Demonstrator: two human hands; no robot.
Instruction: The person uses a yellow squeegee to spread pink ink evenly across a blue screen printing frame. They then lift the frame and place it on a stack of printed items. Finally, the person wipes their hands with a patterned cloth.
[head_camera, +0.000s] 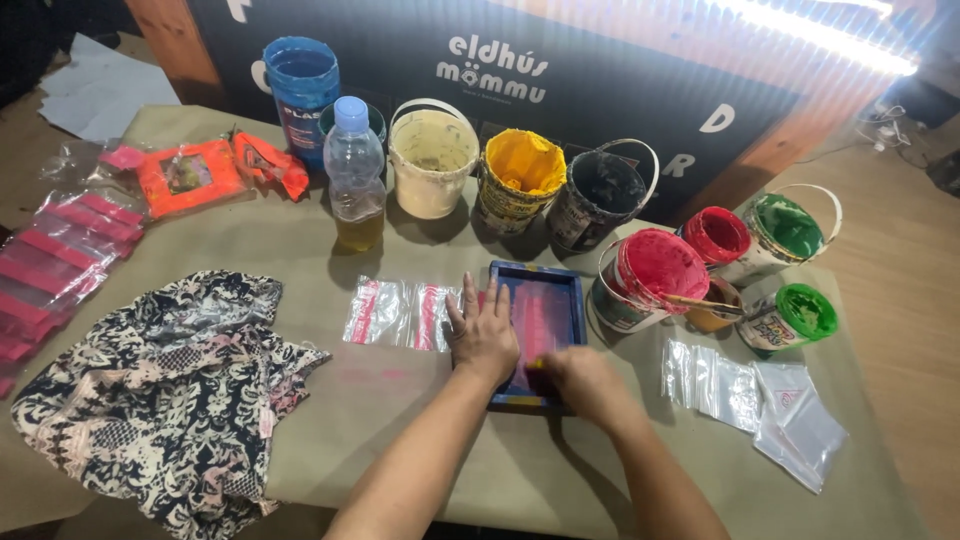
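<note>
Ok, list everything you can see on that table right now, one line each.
small blue-framed printing screen: one, pink mesh, table centre
paint buckets: eight; blue, cream, yellow, black, two red, two green; back and right
clear plastic bottle: one, yellowish liquid, back
clear zip bags: several, red strips, beside screen; more at right and far left
patterned cloth: one, black and cream, left
orange packets: two, back left
left hand: flat on screen frame
right hand: grip closed on something small at screen's near edge
</note>
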